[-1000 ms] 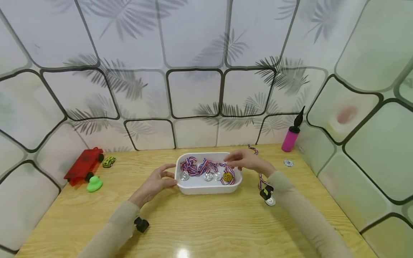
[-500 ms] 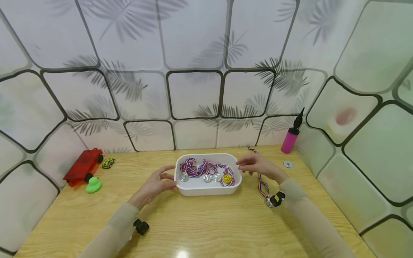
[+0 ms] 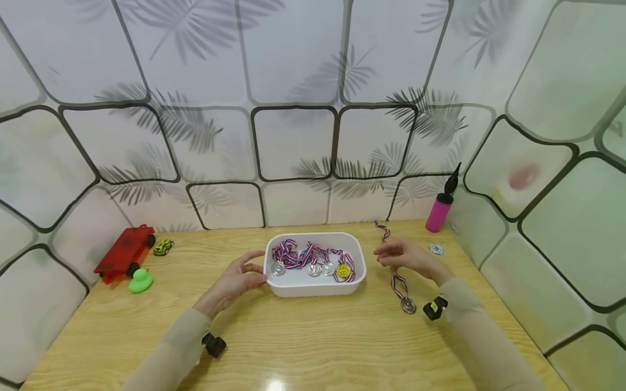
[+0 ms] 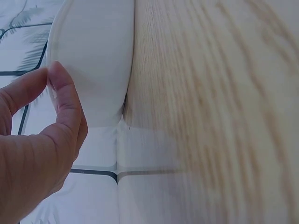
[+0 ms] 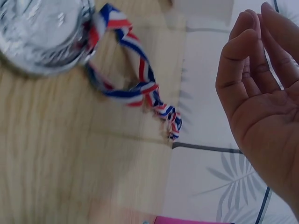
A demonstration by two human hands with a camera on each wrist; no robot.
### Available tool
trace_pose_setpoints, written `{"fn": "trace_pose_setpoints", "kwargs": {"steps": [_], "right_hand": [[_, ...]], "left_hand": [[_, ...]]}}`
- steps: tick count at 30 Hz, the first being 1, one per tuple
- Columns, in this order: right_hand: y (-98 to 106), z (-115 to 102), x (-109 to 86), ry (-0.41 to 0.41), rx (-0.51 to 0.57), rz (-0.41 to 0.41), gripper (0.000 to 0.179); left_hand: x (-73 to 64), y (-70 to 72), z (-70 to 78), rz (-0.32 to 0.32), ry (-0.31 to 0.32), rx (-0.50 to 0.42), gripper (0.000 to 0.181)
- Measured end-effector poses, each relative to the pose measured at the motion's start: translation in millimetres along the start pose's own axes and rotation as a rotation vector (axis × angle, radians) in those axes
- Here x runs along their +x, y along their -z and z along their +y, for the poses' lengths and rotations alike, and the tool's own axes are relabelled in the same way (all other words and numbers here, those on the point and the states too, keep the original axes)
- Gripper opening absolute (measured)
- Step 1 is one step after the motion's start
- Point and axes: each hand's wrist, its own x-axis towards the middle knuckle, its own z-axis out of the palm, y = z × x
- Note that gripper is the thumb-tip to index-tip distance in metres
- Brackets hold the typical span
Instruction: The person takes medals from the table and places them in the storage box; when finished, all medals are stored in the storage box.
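Note:
A white oblong tray (image 3: 313, 290) stands on the table with several ribboned medals in it. Silver medals (image 3: 314, 269) lie along its front, and a gold medal (image 3: 344, 270) is at the right. My left hand (image 3: 238, 279) holds the tray's left end, thumb and fingers at the rim. To the right of the tray, my right hand (image 3: 411, 258) hovers with fingers loosely bent and nothing between them. Under it runs the red, white and blue ribbon (image 5: 140, 60) of another silver medal (image 3: 408, 306), which lies on the table. My right hand covers part of that ribbon.
At the left are a red toy vehicle (image 3: 126, 252), a small yellow-green toy car (image 3: 163, 247) and a green rubber duck (image 3: 141, 281). A pink and black hand pump (image 3: 440, 209) stands at the back right, near a poker chip (image 3: 436, 249). Patterned walls border the table.
My right hand has drawn back from over the tray's right end and moved right, above the loose medal's ribbon. My left hand has stayed at the tray.

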Motion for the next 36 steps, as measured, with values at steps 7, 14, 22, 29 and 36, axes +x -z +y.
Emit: {"fn": "trace_pose_setpoints", "kwargs": {"steps": [7,14,22,29,36], "right_hand": [[8,12,-14.7,-0.037,-0.045,-0.014,0.044],[14,21,-30.5,-0.078,-0.059,-0.067,0.039],[18,27,-46.5,-0.092,-0.128,-0.153,0.031],[15,30,-55.0,-0.074,-0.192,-0.196,0.028],[12,31,-60.3,-0.062,-0.199,-0.228,0.03]], "left_hand": [[1.2,1.3,-1.0,0.006,0.008,-0.015,0.078],[0.7,0.2,0.8,0.018,0.025,-0.016,0.081],[1.4,-0.3,3.1,0.025,0.032,-0.023,0.083],[0.3,0.2,4.6,0.03,0.042,-0.025,0.084],[1.0,-0.4,6.1,0.024,0.049,-0.028,0.084]]}}
